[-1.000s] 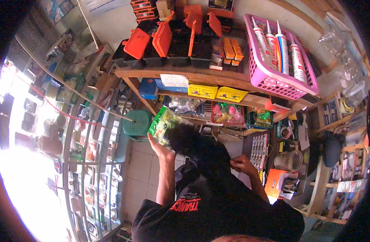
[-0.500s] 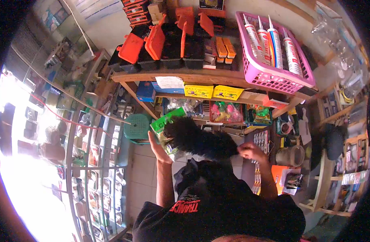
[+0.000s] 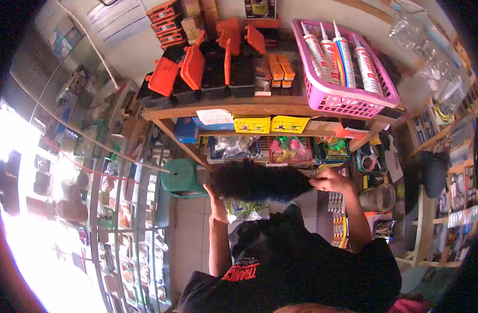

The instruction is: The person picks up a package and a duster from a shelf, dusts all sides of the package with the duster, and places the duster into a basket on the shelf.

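A black, fluffy duster (image 3: pixel 259 181) stretches between my two hands and hides much of what lies under it. Its right end is in my right hand (image 3: pixel 334 183), with the fingers closed around it; no handle shows. My left hand (image 3: pixel 217 204) grips a green, shiny plastic packet (image 3: pixel 246 210) by its left side. The duster lies across the upper part of the packet, so only the lower part shows, and what the packet contains is hard to make out.
Ahead is a wooden shelf (image 3: pixel 280 108) with orange-lidded black boxes (image 3: pixel 163 76) and a pink basket (image 3: pixel 344 95) of sealant tubes. Baskets of small packets (image 3: pixel 290 149) sit below. A green stool (image 3: pixel 182 177) stands left, beside a glass display case (image 3: pixel 129 229).
The packet has tipped and dropped lower, its bright green top now covered by the duster. The duster lies more level, and my right hand has risen slightly with it.
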A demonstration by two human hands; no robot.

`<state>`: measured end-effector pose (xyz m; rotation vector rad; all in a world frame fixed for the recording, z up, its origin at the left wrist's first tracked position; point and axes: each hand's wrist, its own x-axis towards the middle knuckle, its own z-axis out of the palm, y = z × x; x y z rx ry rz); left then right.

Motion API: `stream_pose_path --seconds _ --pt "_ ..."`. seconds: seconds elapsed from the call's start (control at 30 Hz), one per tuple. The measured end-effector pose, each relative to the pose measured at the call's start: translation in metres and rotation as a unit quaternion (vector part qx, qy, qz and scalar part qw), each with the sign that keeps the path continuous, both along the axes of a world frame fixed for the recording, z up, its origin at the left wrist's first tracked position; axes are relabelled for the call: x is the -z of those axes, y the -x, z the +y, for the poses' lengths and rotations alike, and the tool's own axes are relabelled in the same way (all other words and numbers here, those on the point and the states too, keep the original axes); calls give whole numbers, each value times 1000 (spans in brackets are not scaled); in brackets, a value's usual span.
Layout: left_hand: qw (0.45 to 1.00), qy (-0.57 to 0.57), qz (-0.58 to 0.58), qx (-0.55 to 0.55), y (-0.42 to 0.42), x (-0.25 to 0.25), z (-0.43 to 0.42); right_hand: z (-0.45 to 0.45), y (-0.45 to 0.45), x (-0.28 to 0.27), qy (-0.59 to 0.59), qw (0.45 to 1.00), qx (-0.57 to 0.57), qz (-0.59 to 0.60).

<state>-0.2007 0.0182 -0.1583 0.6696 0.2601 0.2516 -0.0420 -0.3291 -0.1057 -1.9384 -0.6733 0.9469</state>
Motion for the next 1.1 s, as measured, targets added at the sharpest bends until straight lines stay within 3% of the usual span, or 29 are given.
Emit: stream_pose_path --seconds 0.1,0.13,0.2,0.3,0.37,0.4,0.43,0.47,0.53,0.63,0.7,0.77,0.87,1.07,1.1 --pt "934 -101 268 -216 -3 17 -4 13 10 -10 18 1000 11 13" --pt "986 -35 156 -46 0 -19 -6 13 9 -10 14 999 -50 -5" --pt "988 -97 118 -34 -3 6 6 14 10 -7 8 999 -23 -48" --pt "982 -63 173 -36 0 -20 -2 11 14 -16 -14 990 60 -126" --pt "989 3 146 9 0 2 9 5 13 -33 -58 968 136 -200" --pt "991 59 103 55 -1 47 27 1 14 -59 -47 975 177 -123" --pt "988 89 85 90 -3 36 24 -11 12 -70 -55 973 213 -66" --pt "983 118 69 125 -5 25 21 -16 14 -96 -178 954 236 52" --pt "989 54 48 129 -10 -9 9 -29 8 -124 -291 901 309 88" --pt "990 24 78 111 -16 -10 9 -34 -14 -163 -335 843 420 14" --pt "992 -14 98 84 -18 -16 6 -46 -36 -175 -366 855 358 -79" --pt "992 -64 88 61 -18 -31 0 -42 -52 -189 -361 848 371 -113" --pt "996 -31 40 72 -18 -29 2 -52 -58 -197 -401 863 305 -50" --pt "993 94 -9 71 -16 -4 11 -49 -41 -191 -421 826 372 -46" --pt "998 45 15 39 -14 -5 10 -57 -46 -182 -435 828 351 -39"
